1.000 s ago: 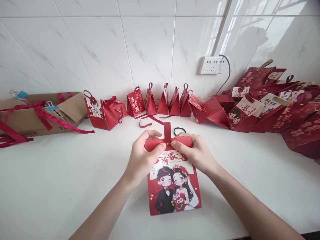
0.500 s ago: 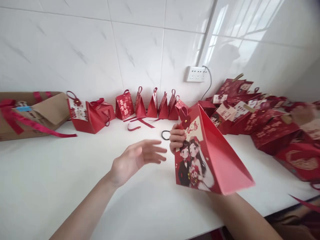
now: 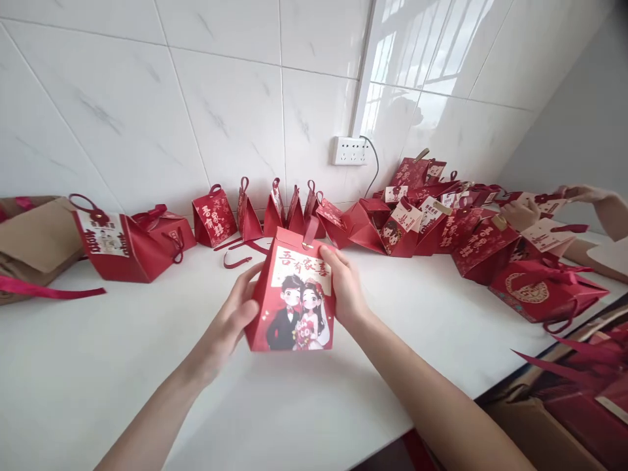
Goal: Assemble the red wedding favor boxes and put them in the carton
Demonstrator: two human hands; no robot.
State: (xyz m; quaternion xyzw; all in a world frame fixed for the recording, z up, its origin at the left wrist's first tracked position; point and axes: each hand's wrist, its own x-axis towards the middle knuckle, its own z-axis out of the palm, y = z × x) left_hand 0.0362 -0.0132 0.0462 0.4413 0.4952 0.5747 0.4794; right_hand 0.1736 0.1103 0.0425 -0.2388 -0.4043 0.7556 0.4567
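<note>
Gift box (image 3: 297, 304) in red card stands nearly upright at the centre of the frame, its printed couple facing the camera. I have it between both hands — the left hand (image 3: 234, 317) is at its left side, thumb in front and the other fingers reaching behind, a little blurred. My right hand (image 3: 347, 288) closes on its upper right edge, thumb at the front panel near the lettering. Whether the base touches the white counter (image 3: 294, 412) I cannot tell. A dark red loop (image 3: 310, 230) rises from its top. Just beyond it, left of centre, lie loose red strips (image 3: 236, 263). Behind, a row of red boxes (image 3: 214, 219) lines the tiled wall (image 3: 226, 104), under a white socket block (image 3: 350, 151) with a grey cable (image 3: 377, 167). At the left edge I see a cardboard box (image 3: 42, 239) and a bright ribbon (image 3: 53, 289), beside a tagged red box (image 3: 115, 252). A heap of red boxes (image 3: 458, 232) fills the right of the frame, where another person's hands (image 3: 523, 212) are among them — and a brown carton (image 3: 527, 428) sits lower right, past the counter's edge.
</note>
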